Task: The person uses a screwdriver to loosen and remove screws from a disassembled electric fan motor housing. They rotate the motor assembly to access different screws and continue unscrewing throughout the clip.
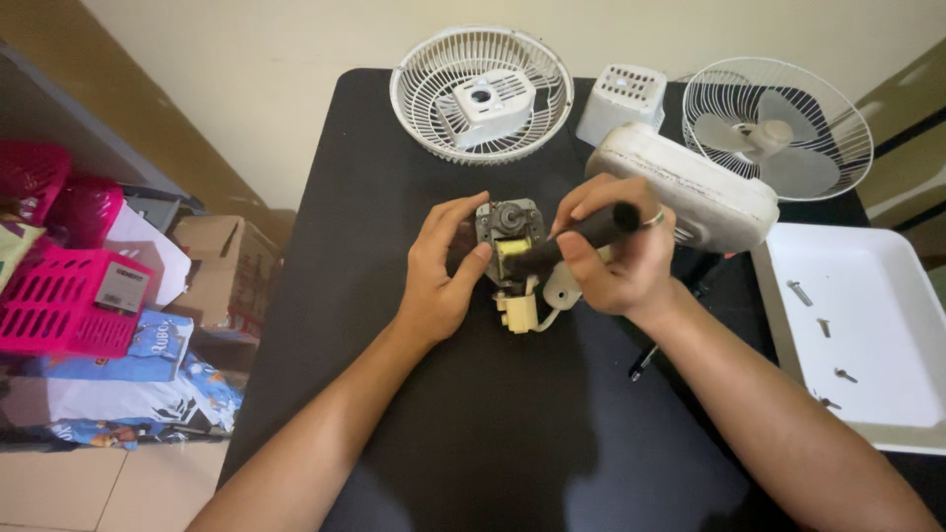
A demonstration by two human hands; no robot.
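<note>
Where table (pixel 394 414) lies bare — motor (pixel 509 236), both hands (pixel 439 271).

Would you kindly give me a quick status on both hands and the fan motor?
Left hand steadying fan motor on black table. Right hand gripping black tool handle, tip at motor. Fan housing close behind right hand; nothing blocking.
</note>
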